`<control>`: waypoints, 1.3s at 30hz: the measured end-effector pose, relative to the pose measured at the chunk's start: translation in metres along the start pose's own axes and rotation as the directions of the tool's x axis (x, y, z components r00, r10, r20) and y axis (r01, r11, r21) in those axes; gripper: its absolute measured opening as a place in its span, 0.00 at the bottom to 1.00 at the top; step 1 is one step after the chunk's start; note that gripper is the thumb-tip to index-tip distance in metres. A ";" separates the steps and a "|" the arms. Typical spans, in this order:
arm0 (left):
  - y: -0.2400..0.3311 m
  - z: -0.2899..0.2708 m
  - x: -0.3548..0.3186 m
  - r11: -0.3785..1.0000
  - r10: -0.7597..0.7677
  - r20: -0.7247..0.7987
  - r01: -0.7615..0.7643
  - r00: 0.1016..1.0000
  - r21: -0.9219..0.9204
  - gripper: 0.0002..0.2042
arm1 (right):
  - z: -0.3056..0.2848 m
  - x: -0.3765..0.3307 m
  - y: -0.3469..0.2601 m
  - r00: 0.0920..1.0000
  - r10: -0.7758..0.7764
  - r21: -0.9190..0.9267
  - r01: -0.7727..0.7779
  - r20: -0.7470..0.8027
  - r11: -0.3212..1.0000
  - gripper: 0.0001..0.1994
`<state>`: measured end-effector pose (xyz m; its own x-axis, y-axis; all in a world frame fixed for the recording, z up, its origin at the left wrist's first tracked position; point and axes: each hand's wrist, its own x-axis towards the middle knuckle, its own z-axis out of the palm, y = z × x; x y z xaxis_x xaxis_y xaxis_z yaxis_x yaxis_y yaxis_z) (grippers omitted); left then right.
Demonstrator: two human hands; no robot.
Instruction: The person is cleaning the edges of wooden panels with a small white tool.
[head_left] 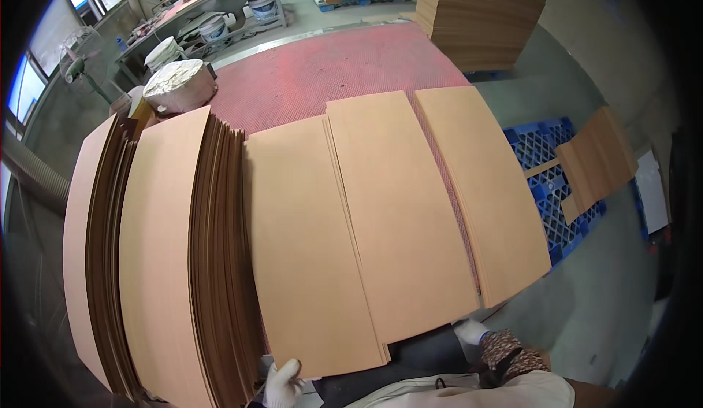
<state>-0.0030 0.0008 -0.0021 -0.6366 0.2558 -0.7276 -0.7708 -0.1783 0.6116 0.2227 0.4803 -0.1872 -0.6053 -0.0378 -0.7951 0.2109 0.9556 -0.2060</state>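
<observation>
Three rows of thin, light wood-veneer panels lie before me: a left panel [304, 239], a middle panel [399, 210] and a right panel [483, 188]. My left hand [283, 386], in a white glove, is at the near left corner of the left panel. Its thumb points up by the corner, and the other fingers are mostly hidden below; it looks closed on that edge. Just below the near right corner of the middle panel is my gloved right hand [471, 330]. Its fingers are largely hidden, so I cannot tell whether they grip.
Dark-edged panel stacks [165, 225] stand at the left. Pink mesh matting [329, 64] covers the table's far part, with a white wrapped roll [179, 86] at its left corner. On the right, a blue pallet [549, 188] carries a brown board [597, 162]. A tall board stack [476, 20] stands behind.
</observation>
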 end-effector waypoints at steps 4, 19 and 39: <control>0.005 0.021 -0.010 0.975 0.216 0.060 -0.212 0.975 -0.059 0.27 | -0.039 -0.038 0.015 0.976 0.148 0.444 -0.063 -0.159 0.894 0.23; 0.029 0.068 -0.017 0.790 0.609 0.021 -0.608 0.793 0.079 0.13 | -0.157 -0.074 -0.141 0.815 -0.339 0.812 0.550 -0.470 0.195 0.26; 0.091 0.157 -0.079 0.512 0.757 0.142 -0.713 0.638 0.479 0.11 | -0.227 -0.020 -0.226 0.713 -0.378 0.735 0.281 -0.590 -0.617 0.20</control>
<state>-0.0186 0.1139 0.1600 -0.9857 0.1630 0.0426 0.0723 0.1809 0.9808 0.0133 0.3311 0.0047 -0.9646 -0.2153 -0.1526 0.2635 -0.8154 -0.5154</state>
